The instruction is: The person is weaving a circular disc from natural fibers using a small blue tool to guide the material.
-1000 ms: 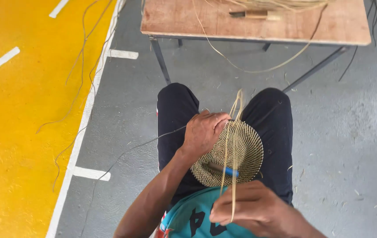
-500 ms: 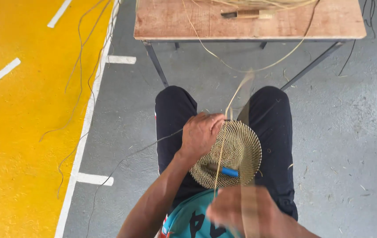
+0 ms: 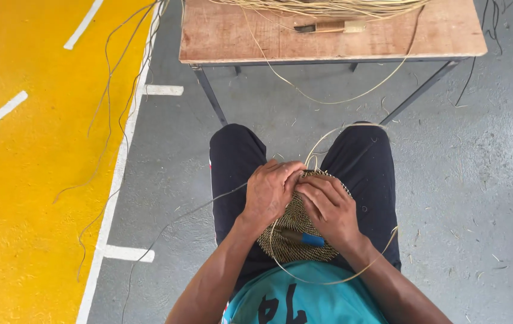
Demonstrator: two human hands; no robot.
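While a round woven disc (image 3: 295, 231) is kept on the lap, against dark trousers, both hands are now brought together at its upper edge. A second ago the right hand (image 3: 327, 211) was held low and clear of the weave with a bundle of pale strands drawn up through it; that hand has since been moved up onto the disc, and the strands are no longer stretched upright. The left hand (image 3: 270, 191) is laid over the upper left rim, fingers curled and pressed together against the weave, much where it was before. The right-hand fingers are bent onto the rim beside it, touching the left fingertips; whether a strand is pinched between them cannot be told. A loose pale strand (image 3: 352, 273) is seen looping round below the disc and another arcing above it. A tool with a blue handle (image 3: 304, 238) is stuck through the lower part of the weave. From this the pull appears finished and the work judged to be at the rim. Beyond the knees a wooden bench (image 3: 238, 39) carries more strands (image 3: 328, 7) and a knife-like tool (image 3: 328, 26).
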